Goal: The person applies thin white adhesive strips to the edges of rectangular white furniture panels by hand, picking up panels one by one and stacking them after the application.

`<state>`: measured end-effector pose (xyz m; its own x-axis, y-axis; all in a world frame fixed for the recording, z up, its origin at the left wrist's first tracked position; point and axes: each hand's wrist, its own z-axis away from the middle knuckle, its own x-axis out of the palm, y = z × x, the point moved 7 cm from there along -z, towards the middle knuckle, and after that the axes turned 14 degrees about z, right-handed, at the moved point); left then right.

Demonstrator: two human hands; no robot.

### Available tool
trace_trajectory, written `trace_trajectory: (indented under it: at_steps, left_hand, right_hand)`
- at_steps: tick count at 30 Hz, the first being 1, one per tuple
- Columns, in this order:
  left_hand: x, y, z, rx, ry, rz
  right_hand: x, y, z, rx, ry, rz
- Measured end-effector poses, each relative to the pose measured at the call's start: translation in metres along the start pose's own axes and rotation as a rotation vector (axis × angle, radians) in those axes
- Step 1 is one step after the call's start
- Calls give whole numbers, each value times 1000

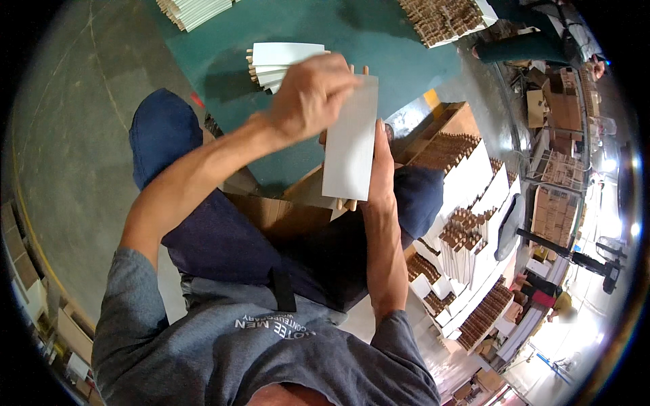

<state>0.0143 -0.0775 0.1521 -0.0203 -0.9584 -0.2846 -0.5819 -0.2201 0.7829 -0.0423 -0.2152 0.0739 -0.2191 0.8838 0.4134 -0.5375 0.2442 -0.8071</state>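
Note:
A white rectangular board (351, 145) stands nearly upright in front of me, with thin wooden sticks poking out past its top and bottom ends. My right hand (383, 159) grips it from behind, thumb along its right edge. Across its upper left corner is my left hand (311, 95), slightly blurred, with fingers curled together near the top edge. Whatever those fingers may pinch is hidden. Just beyond the left hand, a small fanned stack of similar white boards (288, 53) lies on the green table (223, 115), stick ends showing at its left.
More white pieces (194, 12) lie at the table's far left, and a stick-ended stack (447, 20) at its far right. Several rows of boards (467, 169) stand beside my right knee, near a black fan (511, 227). An open cardboard box (271, 220) sits between my legs.

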Motion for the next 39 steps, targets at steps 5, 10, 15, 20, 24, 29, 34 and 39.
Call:
trace_trajectory:
  at_steps: [5,10,15,20,24,29,34,39]
  left_hand:
    - [23,9,17,72,-81,72]
    - [41,37,36,97,-162,182]
    - [37,32,25,117,-155,116]
    - [57,64,54,186,-322,214]
    - [34,22,26,61,-118,105]
    - [62,56,61,286,-274,245]
    - [56,89,75,301,-407,272]
    - [15,33,24,57,-17,150]
  right_hand:
    - [-17,11,-5,41,100,-143]
    - [-22,10,-6,65,81,-344]
    - [-29,5,-11,-64,-54,-459]
    - [-25,7,-11,0,-39,-410]
    - [-25,4,-10,-31,-19,-465]
    - [-25,-5,-9,-37,49,-331]
    - [-25,-26,-3,-159,89,-303]
    - [-22,-20,-3,-101,118,-335]
